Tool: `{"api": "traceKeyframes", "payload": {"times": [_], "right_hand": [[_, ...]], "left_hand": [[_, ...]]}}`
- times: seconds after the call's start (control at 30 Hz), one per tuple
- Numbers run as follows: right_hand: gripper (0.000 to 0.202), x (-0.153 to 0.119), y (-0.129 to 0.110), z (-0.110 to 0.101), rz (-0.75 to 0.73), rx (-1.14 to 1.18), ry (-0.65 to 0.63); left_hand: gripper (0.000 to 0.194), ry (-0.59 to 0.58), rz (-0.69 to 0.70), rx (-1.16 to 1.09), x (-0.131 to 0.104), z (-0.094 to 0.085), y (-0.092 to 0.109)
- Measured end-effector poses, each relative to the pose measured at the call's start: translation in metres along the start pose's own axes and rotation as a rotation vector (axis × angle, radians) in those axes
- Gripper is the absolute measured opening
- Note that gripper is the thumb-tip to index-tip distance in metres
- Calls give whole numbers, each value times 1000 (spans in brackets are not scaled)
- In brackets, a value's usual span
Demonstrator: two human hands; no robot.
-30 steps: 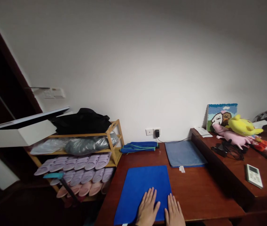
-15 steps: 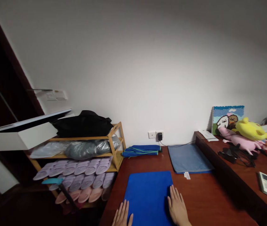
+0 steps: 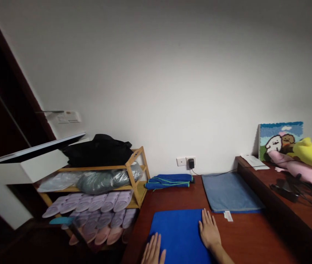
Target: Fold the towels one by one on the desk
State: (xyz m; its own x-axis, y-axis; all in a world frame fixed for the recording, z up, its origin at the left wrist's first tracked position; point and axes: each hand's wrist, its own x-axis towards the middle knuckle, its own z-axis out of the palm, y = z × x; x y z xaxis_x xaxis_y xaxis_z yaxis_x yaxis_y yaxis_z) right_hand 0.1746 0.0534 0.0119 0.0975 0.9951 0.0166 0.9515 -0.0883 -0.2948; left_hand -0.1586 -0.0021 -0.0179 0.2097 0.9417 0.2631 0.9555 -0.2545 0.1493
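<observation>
A bright blue cloth (image 3: 180, 234) lies flat on the reddish-brown table (image 3: 244, 238), its lower end cut off by the frame. My left hand (image 3: 152, 251) rests flat with fingers stretched out on its left edge, near the bottom of the view. On the right edge of the cloth, close to its far corner, my right hand (image 3: 210, 230) lies flat, fingers extended. Neither hand grips anything. A grey-blue cloth (image 3: 231, 192) with a white tag lies to the right and farther back. Against the wall is a folded blue cloth with green edging (image 3: 169, 181).
At left stands a wooden rack (image 3: 134, 176) with slippers (image 3: 90, 203), plastic-wrapped items and a black bag (image 3: 98, 150). A plug (image 3: 191, 163) sits in the wall socket. The raised surface at right bears plush toys (image 3: 299, 168), cables and a picture (image 3: 282, 141).
My right hand has moved up along the cloth's right edge to near its far corner. The view has shifted slightly; the calculator at the right is out of frame.
</observation>
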Motion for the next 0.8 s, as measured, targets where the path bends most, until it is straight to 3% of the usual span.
{"api": "traceKeyframes", "payload": {"times": [0.1, 0.2, 0.27, 0.33, 0.43, 0.67, 0.73, 0.8], "right_hand": [[68, 0, -1, -6, 8, -9, -20], [67, 0, 0, -7, -4, -20, -34], [66, 2, 2, -4, -21, -25, -39], [65, 3, 4, 1, -29, -28, -39], [66, 6, 6, 6, -14, -21, -23], [68, 5, 3, 2, 16, -5, -25], [68, 4, 3, 3, 21, -6, -29], [68, 4, 3, 4, 22, -12, -25]], "left_hand": [[59, -23, 204, -89, 51, -17, 72], [57, -139, 301, -133, 97, -12, 141], [56, -168, 292, -152, 117, -1, 168], [56, -176, 282, -159, 127, 10, 174], [60, -197, 239, -128, 130, 15, 145], [66, -194, -64, 32, 117, -5, 15], [67, -172, -94, 56, 113, -4, -6], [68, -147, -101, 64, 111, 1, -16]]}}
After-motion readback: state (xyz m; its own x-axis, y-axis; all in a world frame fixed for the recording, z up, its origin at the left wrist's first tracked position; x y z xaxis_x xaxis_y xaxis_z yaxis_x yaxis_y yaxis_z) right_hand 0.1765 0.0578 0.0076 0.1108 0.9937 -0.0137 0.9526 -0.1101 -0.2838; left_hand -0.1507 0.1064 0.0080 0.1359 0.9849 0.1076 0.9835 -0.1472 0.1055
